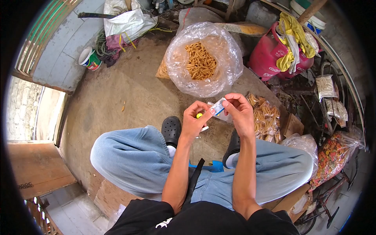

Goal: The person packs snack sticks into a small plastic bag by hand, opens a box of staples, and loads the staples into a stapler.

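Observation:
Between my two hands is a small flat white-and-blue printed label or packet. My left hand pinches its left side. A small yellow-green thing shows among that hand's fingers, and a white edge sticks out below; I cannot make out what either belongs to. The thumb and fingers of my right hand close on the label's right end. Just beyond my hands, a large clear plastic bag stands wide at the mouth, holding brown stick-shaped snacks.
Filled snack packs lie right of my hands. Farther right are a pink container with a yellow cloth and a bag of colourful snacks. A white bucket stands at the back left. My knees flank the concrete floor.

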`<state>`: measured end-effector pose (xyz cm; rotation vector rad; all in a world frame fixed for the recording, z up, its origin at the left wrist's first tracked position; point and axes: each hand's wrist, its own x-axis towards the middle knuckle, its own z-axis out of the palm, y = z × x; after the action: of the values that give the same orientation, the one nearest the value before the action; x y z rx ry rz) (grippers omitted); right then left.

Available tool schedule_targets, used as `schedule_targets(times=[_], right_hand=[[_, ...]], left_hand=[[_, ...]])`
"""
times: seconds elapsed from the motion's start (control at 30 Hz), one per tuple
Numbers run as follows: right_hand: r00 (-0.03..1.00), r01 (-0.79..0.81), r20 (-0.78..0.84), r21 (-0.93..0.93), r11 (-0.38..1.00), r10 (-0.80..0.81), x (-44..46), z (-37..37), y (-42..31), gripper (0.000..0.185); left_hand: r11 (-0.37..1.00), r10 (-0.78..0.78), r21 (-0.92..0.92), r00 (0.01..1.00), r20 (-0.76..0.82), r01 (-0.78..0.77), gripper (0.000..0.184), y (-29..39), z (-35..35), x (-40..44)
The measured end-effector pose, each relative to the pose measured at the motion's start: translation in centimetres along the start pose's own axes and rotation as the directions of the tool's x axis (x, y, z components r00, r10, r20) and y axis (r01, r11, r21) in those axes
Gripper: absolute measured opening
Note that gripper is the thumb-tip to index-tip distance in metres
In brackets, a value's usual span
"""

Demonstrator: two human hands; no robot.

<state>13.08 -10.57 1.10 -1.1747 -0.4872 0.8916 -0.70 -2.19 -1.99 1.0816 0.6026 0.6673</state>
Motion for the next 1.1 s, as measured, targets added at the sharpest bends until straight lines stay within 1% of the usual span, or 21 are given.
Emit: schedule_targets(times=[0.07,0.2,0.27,0.4,0.47,0.5,0.57,0.6,0.67,0.7,0.77,0.8,0.87,0.9,0.97,1.0,1.07,1.1], right_hand=[[0.999,0.039,-0.018,-0.129,0.991,-0.041,-0.3,0.2,-0.6,0.017],[0.999,0.051,-0.009,-0.106,0.993,-0.053,-0.5,0.2,-0.8,0.018],[0.996,0.085,-0.017,-0.097,0.992,-0.087,-0.4,0.1,-0.7,0.019],[0.997,0.064,-0.035,-0.024,0.998,-0.065,-0.2,-0.3,-0.3,0.018],[0.994,-0.002,-0.108,0.049,0.999,0.008,-0.1,-0.2,-0.3,0.017],[0.994,-0.003,-0.109,0.049,0.999,0.008,0.0,-0.4,-0.1,0.017],[0.988,-0.063,-0.133,0.111,0.992,0.078,0.1,-0.8,0.8,0.016],[0.988,-0.063,-0.134,0.111,0.992,0.078,0.2,-0.9,1.0,0.016],[0.984,-0.092,-0.15,0.042,0.995,0.098,0.3,-0.9,1.3,0.018],[0.984,-0.093,-0.149,0.042,0.995,0.098,0.3,-0.7,1.3,0.018],[0.989,-0.061,-0.143,-0.093,0.994,0.047,0.3,-0.1,1.2,0.023],[0.989,-0.061,-0.143,-0.093,0.994,0.047,0.2,0.2,0.9,0.023],[0.99,-0.115,-0.098,-0.181,0.977,0.098,-0.1,0.9,0.1,0.034],[0.99,-0.116,-0.098,-0.181,0.977,0.099,-0.2,0.9,0.1,0.034],[0.996,-0.084,0.0,-0.195,0.977,0.086,-0.3,1.0,0.2,0.049],[0.996,-0.085,0.001,-0.196,0.977,0.086,-0.4,0.9,0.2,0.049],[0.993,-0.025,0.104,-0.243,0.97,0.052,-0.4,0.5,0.5,0.06],[0.993,-0.026,0.104,-0.243,0.97,0.053,-0.4,0.4,0.7,0.06]], left_hand=[[0.999,0.006,-0.047,1.0,-0.007,-0.006,0.013,0.0,-0.1,0.0],[0.996,0.007,-0.084,1.0,-0.019,-0.009,0.012,-0.5,-0.3,-0.1],[0.987,0.015,-0.162,1.0,0.008,-0.014,0.013,-0.8,-0.4,0.0],[0.989,0.046,-0.142,0.999,-0.018,-0.048,0.015,-0.3,0.1,-0.1],[0.997,0.078,-0.016,0.997,0.008,-0.078,0.014,0.0,0.2,-0.1],[0.997,0.077,-0.016,0.997,0.008,-0.077,0.014,0.1,0.4,-0.2],[0.973,0.199,0.119,0.98,0.0,-0.197,0.014,0.3,1.0,-0.3],[0.973,0.198,0.119,0.98,0.001,-0.196,0.014,0.4,1.0,-0.3],[0.982,0.119,0.146,0.992,0.033,-0.123,0.014,0.6,0.9,-0.5],[0.982,0.119,0.145,0.992,0.032,-0.122,0.014,0.6,0.9,-0.5],[0.977,0.117,0.182,0.993,-0.009,-0.114,0.013,0.6,1.2,-0.5],[0.977,0.117,0.181,0.993,-0.009,-0.114,0.013,0.5,1.3,-0.5],[0.966,0.168,0.207,0.985,-0.051,-0.154,0.013,0.4,1.5,-0.4],[0.966,0.167,0.206,0.985,-0.052,-0.153,0.013,0.5,1.4,-0.4],[0.946,0.196,0.279,0.976,-0.091,-0.164,0.019,0.7,1.3,-0.4],[0.946,0.196,0.279,0.976,-0.092,-0.163,0.019,0.9,1.4,-0.4],[0.945,0.202,0.284,0.972,-0.116,-0.162,0.025,1.3,1.5,-0.5],[0.945,0.202,0.284,0.972,-0.117,-0.162,0.025,1.2,1.4,-0.4]])
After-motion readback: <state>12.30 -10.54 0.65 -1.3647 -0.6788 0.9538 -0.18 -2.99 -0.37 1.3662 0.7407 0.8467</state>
